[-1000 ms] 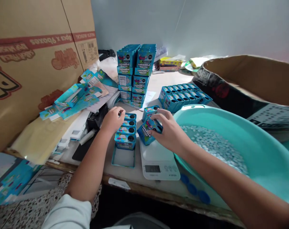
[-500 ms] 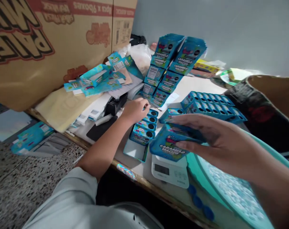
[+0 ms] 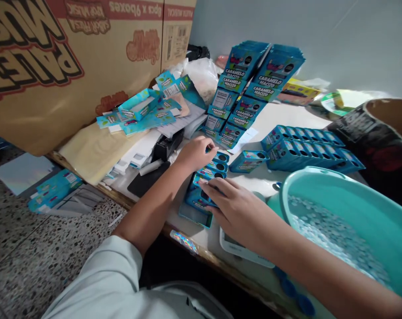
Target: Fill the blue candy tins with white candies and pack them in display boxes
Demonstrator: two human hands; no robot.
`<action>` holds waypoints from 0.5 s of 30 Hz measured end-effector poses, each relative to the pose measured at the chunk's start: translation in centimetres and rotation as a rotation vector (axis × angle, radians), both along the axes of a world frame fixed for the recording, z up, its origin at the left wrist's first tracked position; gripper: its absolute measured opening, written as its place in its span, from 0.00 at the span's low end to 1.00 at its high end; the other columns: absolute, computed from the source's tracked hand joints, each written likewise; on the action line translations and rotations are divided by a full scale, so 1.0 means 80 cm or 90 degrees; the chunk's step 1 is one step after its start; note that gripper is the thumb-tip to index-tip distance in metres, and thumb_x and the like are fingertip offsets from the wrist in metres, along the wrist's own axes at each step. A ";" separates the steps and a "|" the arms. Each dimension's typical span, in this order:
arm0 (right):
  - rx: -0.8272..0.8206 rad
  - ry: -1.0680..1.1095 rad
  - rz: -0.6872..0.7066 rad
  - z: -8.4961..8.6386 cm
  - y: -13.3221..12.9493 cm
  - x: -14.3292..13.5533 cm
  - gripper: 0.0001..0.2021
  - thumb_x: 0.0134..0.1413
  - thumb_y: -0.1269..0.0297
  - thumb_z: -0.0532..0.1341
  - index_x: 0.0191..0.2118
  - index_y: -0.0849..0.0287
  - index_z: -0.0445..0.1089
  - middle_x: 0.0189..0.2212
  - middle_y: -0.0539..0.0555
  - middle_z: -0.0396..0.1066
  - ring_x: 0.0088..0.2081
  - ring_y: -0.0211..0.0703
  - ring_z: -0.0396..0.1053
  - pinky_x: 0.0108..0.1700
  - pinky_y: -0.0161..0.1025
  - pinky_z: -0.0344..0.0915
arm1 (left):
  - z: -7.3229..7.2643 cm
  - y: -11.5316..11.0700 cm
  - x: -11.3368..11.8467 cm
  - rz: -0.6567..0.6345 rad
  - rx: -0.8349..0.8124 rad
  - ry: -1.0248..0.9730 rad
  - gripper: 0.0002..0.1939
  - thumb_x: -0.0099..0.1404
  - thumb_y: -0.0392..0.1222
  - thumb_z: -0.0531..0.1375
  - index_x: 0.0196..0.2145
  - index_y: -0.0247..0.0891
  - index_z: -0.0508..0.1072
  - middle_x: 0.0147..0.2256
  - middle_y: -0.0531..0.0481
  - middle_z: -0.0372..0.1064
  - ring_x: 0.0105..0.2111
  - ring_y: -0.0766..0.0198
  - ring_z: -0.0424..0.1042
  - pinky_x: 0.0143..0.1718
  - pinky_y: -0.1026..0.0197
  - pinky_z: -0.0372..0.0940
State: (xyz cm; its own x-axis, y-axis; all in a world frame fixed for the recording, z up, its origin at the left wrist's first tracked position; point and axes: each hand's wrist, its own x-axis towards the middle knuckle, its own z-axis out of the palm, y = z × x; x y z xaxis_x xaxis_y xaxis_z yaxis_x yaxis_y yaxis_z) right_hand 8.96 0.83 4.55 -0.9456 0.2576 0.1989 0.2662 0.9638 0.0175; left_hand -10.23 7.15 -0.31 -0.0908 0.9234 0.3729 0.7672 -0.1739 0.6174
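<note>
A blue display tray on the table holds a row of small blue candy boxes with round dark holes on top. At the far end of this row rests my left hand, fingers curled; what they hold, if anything, is hidden. My right hand grips a blue candy box at the near end of the tray, thumb and fingers around its top. Just right of the row stands a single blue box. A white scale lies partly under my right forearm.
Tall stacks of blue boxes stand behind. More boxes line up at the right, beside a turquoise tub of wrapped candies. Flattened cartons and a large cardboard box are at the left. A blue scoop lies near the edge.
My right hand has moved left and down from above the scale, bringing its blue box into the near end of the tray. My left hand stays at the row's far end.
</note>
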 end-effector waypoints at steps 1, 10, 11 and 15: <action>0.004 -0.019 -0.006 -0.001 -0.001 0.000 0.18 0.64 0.72 0.57 0.56 0.61 0.73 0.47 0.63 0.72 0.44 0.53 0.70 0.45 0.47 0.73 | 0.000 0.000 0.000 0.001 -0.003 0.002 0.09 0.71 0.43 0.58 0.36 0.38 0.75 0.40 0.46 0.74 0.41 0.60 0.73 0.46 0.59 0.67; -0.005 -0.065 -0.066 0.007 0.007 0.000 0.19 0.70 0.59 0.57 0.61 0.59 0.71 0.53 0.64 0.72 0.51 0.57 0.69 0.53 0.53 0.65 | 0.002 -0.004 0.006 0.023 -0.005 0.002 0.09 0.71 0.40 0.56 0.37 0.39 0.76 0.41 0.46 0.75 0.43 0.58 0.74 0.49 0.58 0.67; -0.033 -0.055 -0.092 0.018 0.024 0.006 0.18 0.72 0.60 0.54 0.60 0.58 0.72 0.54 0.63 0.72 0.52 0.57 0.69 0.54 0.53 0.64 | 0.002 -0.004 0.006 0.027 -0.013 -0.010 0.09 0.70 0.41 0.57 0.37 0.39 0.76 0.41 0.46 0.75 0.43 0.58 0.74 0.49 0.58 0.67; -0.035 -0.015 -0.331 0.042 0.116 0.046 0.25 0.63 0.75 0.53 0.63 0.54 0.70 0.61 0.59 0.69 0.60 0.58 0.66 0.59 0.54 0.62 | 0.003 -0.004 0.007 0.038 -0.033 -0.037 0.09 0.70 0.42 0.57 0.37 0.38 0.76 0.41 0.44 0.75 0.42 0.57 0.74 0.47 0.57 0.68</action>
